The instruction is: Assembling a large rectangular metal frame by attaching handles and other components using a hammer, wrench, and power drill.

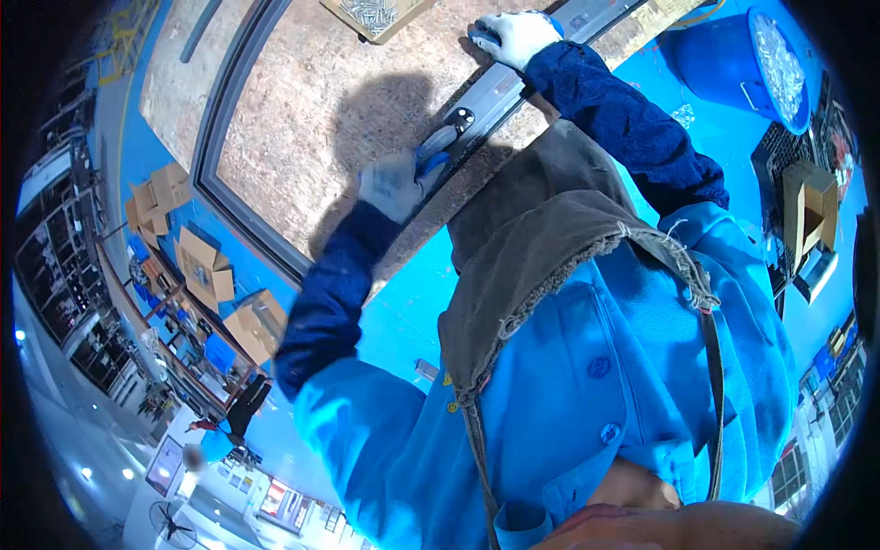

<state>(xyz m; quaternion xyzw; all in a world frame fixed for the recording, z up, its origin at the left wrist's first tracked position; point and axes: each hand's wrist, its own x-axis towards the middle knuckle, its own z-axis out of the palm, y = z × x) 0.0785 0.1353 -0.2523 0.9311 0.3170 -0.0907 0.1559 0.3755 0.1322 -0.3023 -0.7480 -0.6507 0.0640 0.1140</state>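
Nearest to us hangs the blue work shirt under a grey-brown fabric apron point(532, 247), and our dark blue sleeves reach up from it toward the bench; our left hand point(396, 186), in a pale glove, is closed around a blue-handled tool point(436, 151), its tip set against the long grey aluminium frame rail point(495, 96) near a small dark fitting point(458, 117) on the rail's face; what kind of tool it is we cannot tell through the blur. Farther along, our right hand point(513, 37), also gloved white, lies pressed down over the same rail, fingers curled across its edge; the rail lies flat on the brown chipboard bench point(321, 101), running diagonally along its near side and joining a grey frame point(213, 137) that bounds the board. We judge the rail stiff and light for its length, smooth and somewhat slippery under gloves, best held flat from above on its broad face; its thin edges could mark. Beyond, a cardboard box of small metal screws point(371, 14) sits on the bench's far side; a blue plastic bucket point(733, 60) stands to the right.
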